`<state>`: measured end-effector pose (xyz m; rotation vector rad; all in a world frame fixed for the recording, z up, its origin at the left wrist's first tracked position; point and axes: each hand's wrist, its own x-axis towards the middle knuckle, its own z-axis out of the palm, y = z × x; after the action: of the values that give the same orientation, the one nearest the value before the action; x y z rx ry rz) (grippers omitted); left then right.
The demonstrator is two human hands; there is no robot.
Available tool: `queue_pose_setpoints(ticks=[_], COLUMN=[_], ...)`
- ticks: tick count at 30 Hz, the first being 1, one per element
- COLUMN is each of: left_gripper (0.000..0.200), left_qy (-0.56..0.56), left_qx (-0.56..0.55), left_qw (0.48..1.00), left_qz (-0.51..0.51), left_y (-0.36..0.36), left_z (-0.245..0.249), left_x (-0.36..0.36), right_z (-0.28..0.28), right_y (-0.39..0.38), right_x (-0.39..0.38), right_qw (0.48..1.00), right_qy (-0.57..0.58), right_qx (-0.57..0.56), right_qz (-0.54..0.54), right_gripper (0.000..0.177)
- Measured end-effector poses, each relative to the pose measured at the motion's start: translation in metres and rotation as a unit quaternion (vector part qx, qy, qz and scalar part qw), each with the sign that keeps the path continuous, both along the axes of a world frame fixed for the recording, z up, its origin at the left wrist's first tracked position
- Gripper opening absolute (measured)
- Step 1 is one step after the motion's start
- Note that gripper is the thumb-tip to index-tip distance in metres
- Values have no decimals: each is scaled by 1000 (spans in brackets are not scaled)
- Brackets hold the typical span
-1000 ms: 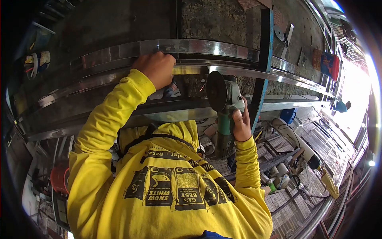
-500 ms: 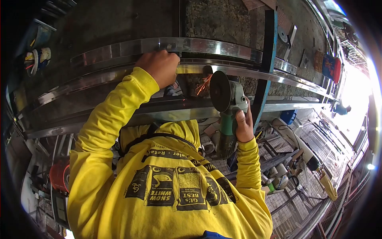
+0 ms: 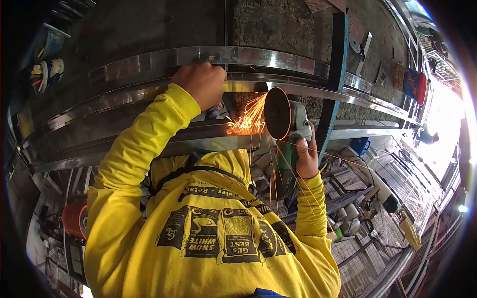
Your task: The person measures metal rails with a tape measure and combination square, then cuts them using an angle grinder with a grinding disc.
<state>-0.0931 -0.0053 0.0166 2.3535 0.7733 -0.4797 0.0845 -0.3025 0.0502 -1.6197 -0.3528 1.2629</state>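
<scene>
My right hand (image 3: 307,155) wraps round the green body of an angle grinder (image 3: 285,158), its thumb along the near side. The grinder's dark disc (image 3: 278,114) stands nearly upright, its top edge at a shiny metal bar (image 3: 243,87). Bright orange sparks (image 3: 251,119) spray down and left from that edge, and a few thin streaks reach toward my right sleeve. My left hand (image 3: 201,85) is closed over the same bar, left of the disc; its fingertips are hidden behind the bar.
Another shiny bar (image 3: 278,59) runs parallel beyond, and a wider metal length (image 3: 208,144) lies nearer me. A blue-edged beam (image 3: 338,54) crosses at right. A loose disc (image 3: 354,45) and a red-and-blue container (image 3: 415,84) sit farther right. Clutter covers the tiled floor below.
The sparks have grown from a small spray to a broad bright shower, with streaks now reaching right. The grinder has shifted very slightly right. My left hand stays almost in place.
</scene>
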Motion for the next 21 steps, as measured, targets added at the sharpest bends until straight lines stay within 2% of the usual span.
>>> queue_pose_setpoints(ticks=[3,8,12,14,21], left_gripper=[16,15,13,13,15], left_qy=[-6,-15,-22,-18,-6], left_qx=[6,13,13,11,16], left_qw=[1000,1000,1000,1000,1000], left_qz=[7,2,-4,0,4], left_y=[-1,-2,-2,-2,-2], left_z=[-5,-6,-4,-5,-7], left_x=[-1,-2,-3,-3,-2], right_z=[4,6,12,11,14], right_y=[7,10,15,12,16], right_x=[-2,-5,-2,-4,-3], right_qw=[1000,998,1000,999,999], right_qy=[-21,45,-13,32,21], right_qx=[9,9,-1,-9,5], right_qz=[-1,-45,-9,-33,-25], right_gripper=[78,82,82,83,76])
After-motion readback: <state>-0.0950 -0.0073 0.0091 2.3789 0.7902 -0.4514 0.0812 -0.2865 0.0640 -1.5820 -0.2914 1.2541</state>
